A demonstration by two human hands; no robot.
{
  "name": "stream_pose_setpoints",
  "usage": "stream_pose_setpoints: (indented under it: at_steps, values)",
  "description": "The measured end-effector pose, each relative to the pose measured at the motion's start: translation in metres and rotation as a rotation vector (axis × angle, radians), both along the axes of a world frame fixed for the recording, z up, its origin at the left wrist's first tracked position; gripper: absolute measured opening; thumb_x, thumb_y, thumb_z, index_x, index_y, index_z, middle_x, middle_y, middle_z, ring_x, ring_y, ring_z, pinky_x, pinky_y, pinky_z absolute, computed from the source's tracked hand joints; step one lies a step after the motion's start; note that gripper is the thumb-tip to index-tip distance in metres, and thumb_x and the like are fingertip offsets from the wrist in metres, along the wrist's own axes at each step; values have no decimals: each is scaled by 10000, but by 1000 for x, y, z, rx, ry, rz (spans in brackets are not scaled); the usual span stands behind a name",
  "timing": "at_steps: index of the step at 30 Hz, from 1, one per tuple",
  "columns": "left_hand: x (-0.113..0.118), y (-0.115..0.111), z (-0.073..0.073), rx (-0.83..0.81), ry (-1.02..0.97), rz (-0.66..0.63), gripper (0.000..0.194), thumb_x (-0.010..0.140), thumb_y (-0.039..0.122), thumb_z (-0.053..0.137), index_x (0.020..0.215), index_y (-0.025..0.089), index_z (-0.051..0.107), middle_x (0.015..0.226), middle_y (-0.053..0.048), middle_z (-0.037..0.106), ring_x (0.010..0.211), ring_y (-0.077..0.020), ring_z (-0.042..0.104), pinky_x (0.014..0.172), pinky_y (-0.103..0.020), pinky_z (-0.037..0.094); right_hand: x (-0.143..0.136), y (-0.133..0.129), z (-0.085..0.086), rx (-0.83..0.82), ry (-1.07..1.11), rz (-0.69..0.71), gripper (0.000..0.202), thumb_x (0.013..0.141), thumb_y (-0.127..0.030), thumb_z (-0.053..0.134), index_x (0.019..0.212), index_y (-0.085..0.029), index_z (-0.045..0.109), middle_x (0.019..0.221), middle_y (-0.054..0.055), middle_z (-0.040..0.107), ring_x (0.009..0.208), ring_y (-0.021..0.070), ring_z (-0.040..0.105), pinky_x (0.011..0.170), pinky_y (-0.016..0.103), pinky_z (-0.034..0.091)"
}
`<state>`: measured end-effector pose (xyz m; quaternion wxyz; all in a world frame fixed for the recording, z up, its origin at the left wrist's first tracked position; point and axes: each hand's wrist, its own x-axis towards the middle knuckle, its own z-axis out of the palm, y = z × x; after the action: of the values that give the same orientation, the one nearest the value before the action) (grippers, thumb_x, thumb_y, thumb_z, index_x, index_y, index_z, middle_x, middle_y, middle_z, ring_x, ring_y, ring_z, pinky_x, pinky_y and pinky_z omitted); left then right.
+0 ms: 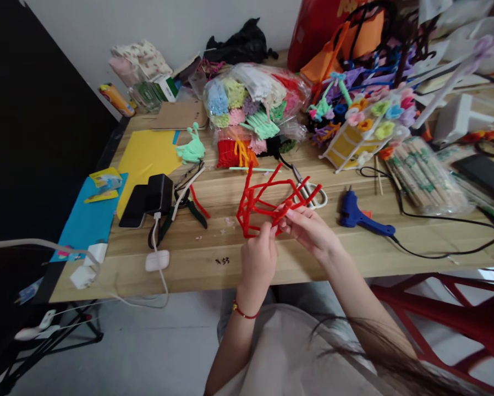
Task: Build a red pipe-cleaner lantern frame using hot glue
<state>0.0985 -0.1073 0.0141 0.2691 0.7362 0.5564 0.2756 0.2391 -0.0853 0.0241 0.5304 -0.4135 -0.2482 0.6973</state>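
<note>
A frame of bent red pipe cleaners (252, 204) is held above the front middle of the wooden table, several of its ends sticking up. My left hand (260, 254) pinches its near lower corner. On the right side of the same corner, my right hand (311, 230) is closed with thumb and fingers on a red stem. The fingertips of both hands are close together. Just behind the frame lie scissors with white handles (319, 197). A bundle of red pipe cleaners (227, 154) sits farther back, at the front of a plastic bag of coloured bundles (251, 99).
A blue glue gun (360, 215) with a black cable lies right of my hands. Pliers (196, 213), a black power bank (159, 193) and a white earphone case (157, 260) are on the left. Wooden sticks (426, 175) and a flower basket (356, 140) stand back right.
</note>
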Motion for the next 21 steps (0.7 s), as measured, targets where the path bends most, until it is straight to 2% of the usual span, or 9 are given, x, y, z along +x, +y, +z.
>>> stream_pose_setpoints:
  at_steps: [7,10,14,18,21]
  values:
    - [3,-1,15,-10,87,22,263,965,308,383,945,226,633,461,2,550,414,-166,526,437,-249,242,-7,-2,-2,139,-56,-161,268,564,-278,875,777,-238,717,690,-12,679,595,116,580,579,261,484]
    - [5,-2,19,3,61,18,255,966,303,388,965,222,630,468,2,548,418,-166,527,448,-254,251,-11,-2,-4,149,-67,-223,205,616,-287,842,757,-242,700,649,-26,654,558,100,546,558,251,458]
    - [8,-2,20,5,48,-6,256,967,288,381,974,211,625,488,-3,554,430,-164,531,449,-258,254,-14,-2,-5,140,-99,-260,193,666,-335,788,792,-256,665,697,-27,645,547,100,502,550,264,429]
    - [7,-2,20,32,53,-14,262,966,287,381,974,218,633,477,1,543,417,-156,509,441,-262,225,-14,-2,-3,127,-78,-233,183,754,-418,681,797,-242,655,716,9,629,634,139,541,588,282,433]
    - [6,-1,20,35,59,-9,260,963,294,391,954,222,641,464,2,531,417,-158,503,437,-266,207,-13,-1,0,119,-57,-204,184,780,-418,647,781,-235,644,753,36,642,719,170,583,628,294,452]
